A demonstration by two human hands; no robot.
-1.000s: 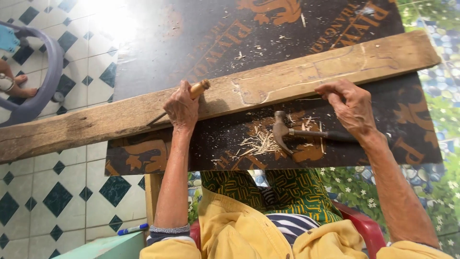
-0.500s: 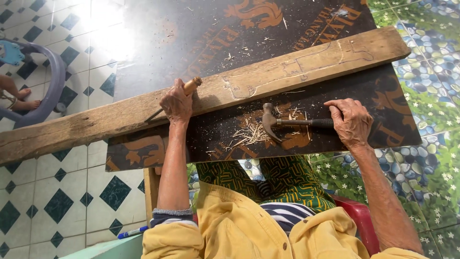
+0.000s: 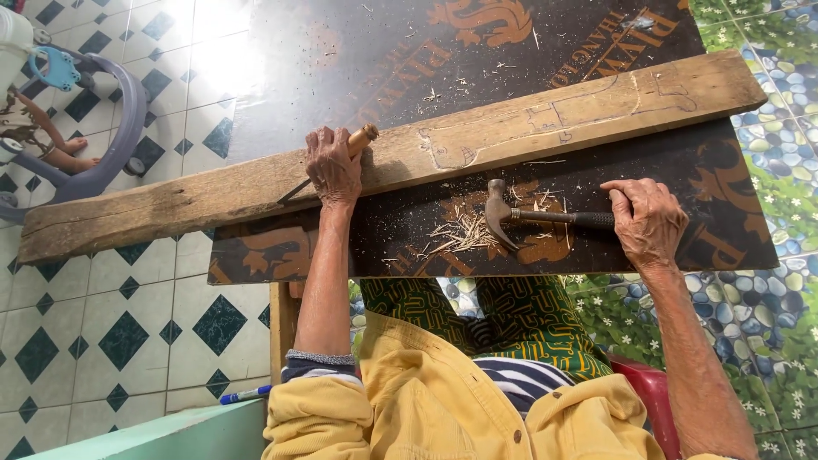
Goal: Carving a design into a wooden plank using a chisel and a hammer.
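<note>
Your left hand grips a chisel against the plank. Your right hand clasps the hammer handle, just below the plank, beside wood shavings.

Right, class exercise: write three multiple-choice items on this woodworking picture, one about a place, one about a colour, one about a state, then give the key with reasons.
1. Where does the hammer lie?
A. on the dark board, nearer the person than the plank
B. on the tiled floor
C. on top of the plank

2. What colour is the person's jacket?
A. red
B. yellow
C. white

3. What is the left hand doing?
A. resting empty
B. lifting the plank
C. gripping a wooden-handled chisel against the plank

Key: A, its head sits among shavings on the board; B, yellow sleeves show; C, fingers wrap the handle.
</note>
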